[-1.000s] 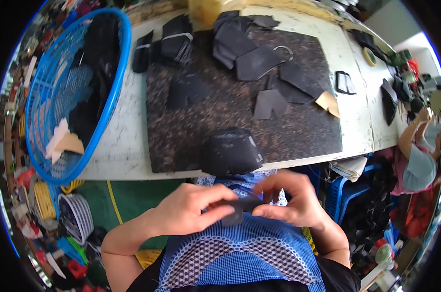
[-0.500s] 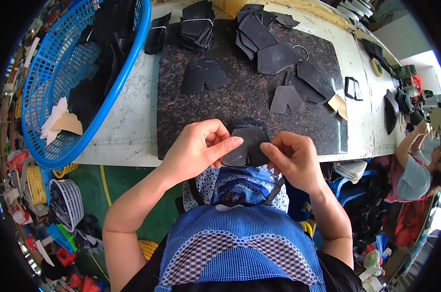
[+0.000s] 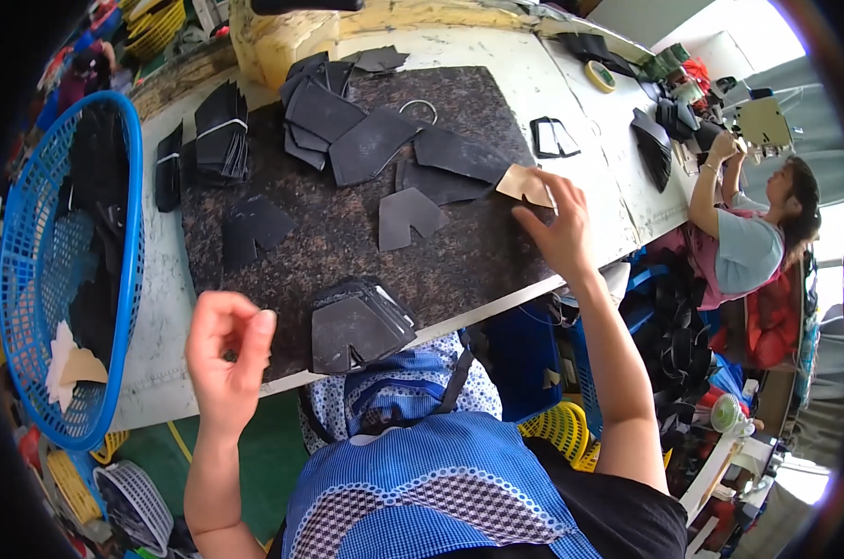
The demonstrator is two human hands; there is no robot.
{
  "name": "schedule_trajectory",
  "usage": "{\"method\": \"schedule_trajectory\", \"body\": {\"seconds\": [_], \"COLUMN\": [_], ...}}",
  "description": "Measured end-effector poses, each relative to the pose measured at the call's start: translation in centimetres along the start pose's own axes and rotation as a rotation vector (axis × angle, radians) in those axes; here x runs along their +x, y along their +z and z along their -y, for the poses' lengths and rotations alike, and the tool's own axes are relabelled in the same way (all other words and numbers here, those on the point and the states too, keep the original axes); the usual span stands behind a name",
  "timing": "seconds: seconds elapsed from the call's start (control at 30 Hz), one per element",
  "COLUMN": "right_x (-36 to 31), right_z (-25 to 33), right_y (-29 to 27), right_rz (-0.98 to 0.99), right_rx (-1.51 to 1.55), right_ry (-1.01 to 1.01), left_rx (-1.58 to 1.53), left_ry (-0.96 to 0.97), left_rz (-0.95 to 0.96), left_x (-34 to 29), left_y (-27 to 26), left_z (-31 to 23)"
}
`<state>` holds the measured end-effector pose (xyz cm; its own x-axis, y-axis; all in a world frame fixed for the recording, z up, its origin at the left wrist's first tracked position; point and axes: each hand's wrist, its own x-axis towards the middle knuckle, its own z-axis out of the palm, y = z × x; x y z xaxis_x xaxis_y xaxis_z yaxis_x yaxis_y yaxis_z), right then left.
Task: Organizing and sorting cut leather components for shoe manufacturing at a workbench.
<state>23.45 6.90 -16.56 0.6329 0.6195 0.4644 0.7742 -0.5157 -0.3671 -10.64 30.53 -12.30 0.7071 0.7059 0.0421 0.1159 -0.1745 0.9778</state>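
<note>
Take the mottled dark stone slab on the white counter as your dial. Toward nine o'clock, beyond its edge, stands the blue oval plastic basket. At seven, your left hand hangs with curled fingers and the thumb close to them; nothing shows between, and you cannot tell here whether the tips meet. Hold it clear of the neat stack of black notched flat pieces at six, since a brush of the wrist could fan its edges. Just right of centre lies the grey notched flat piece, flat and well apart from your fingers. At three lies the tan notched flat piece, by the tip of the long black panel. Your right hand is over its right side, thumb and forefinger set wide; actual contact is hard to judge. Best to pinch a solid edge, away from the notch, lightly enough to leave no crease, and keep your thumb off the panel so it isn't dragged along.
</note>
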Motion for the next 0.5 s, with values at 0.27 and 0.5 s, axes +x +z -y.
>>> {"method": "schedule_trajectory", "body": {"seconds": [0.27, 0.5], "right_x": [-0.2, -5.7], "right_z": [0.5, 13.7], "right_y": [-1.3, -1.5], "right_rz": [-0.025, 0.260], "right_rx": [1.435, 1.550], "right_ry": [0.651, 0.511], "left_rx": [-0.230, -0.845], "left_ry": [-0.146, -0.184], "left_rz": [0.426, 0.424], "left_x": [3.9, 4.2], "left_y": [5.9, 10.4], "left_z": [-4.3, -5.2]}}
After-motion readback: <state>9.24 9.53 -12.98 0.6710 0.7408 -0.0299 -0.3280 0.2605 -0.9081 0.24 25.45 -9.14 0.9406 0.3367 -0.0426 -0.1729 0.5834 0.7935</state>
